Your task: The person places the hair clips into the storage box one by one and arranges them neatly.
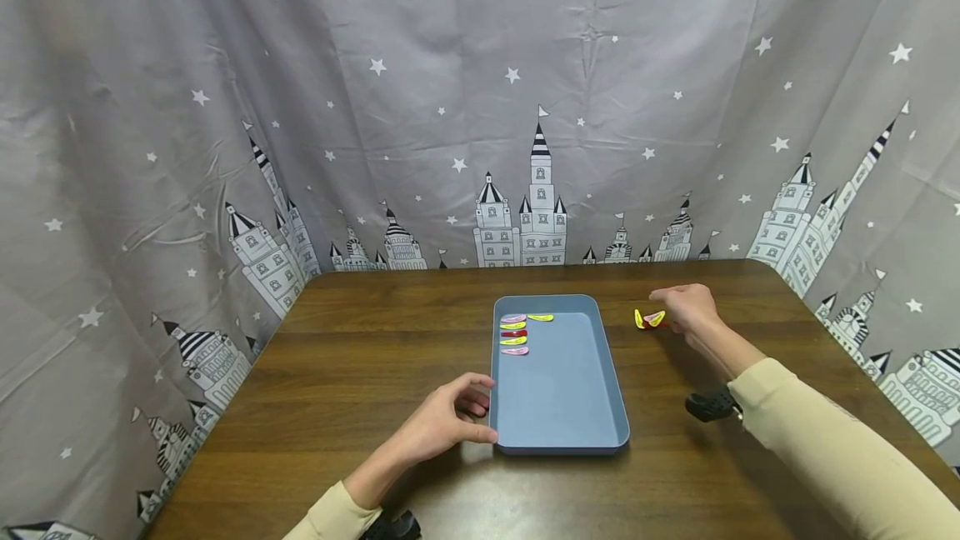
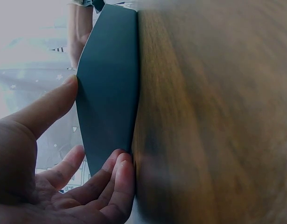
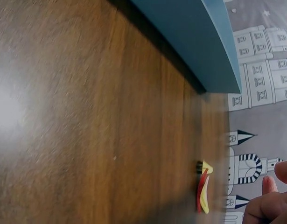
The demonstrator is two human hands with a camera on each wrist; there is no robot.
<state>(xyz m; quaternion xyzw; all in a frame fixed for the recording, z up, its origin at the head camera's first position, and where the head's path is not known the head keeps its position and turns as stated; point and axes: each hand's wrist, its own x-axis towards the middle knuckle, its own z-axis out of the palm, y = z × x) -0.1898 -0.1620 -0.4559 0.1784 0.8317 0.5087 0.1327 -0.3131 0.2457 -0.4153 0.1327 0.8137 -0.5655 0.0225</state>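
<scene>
The blue-grey tray lies on the table, and my left hand rests against its left wall. In the left wrist view the thumb touches the rim, and loosely bent fingers lie against the outer side. Several snap hair clips form a column at the tray's far left, among them a red clip and a pink clip. One yellow clip starts a second column. My right hand hovers beside a small pile of yellow and red clips; nothing shows between its fingers.
The brown wooden table extends around the tray. Behind it hangs a grey curtain with stars and castles. A black wrist device sits under the right forearm.
</scene>
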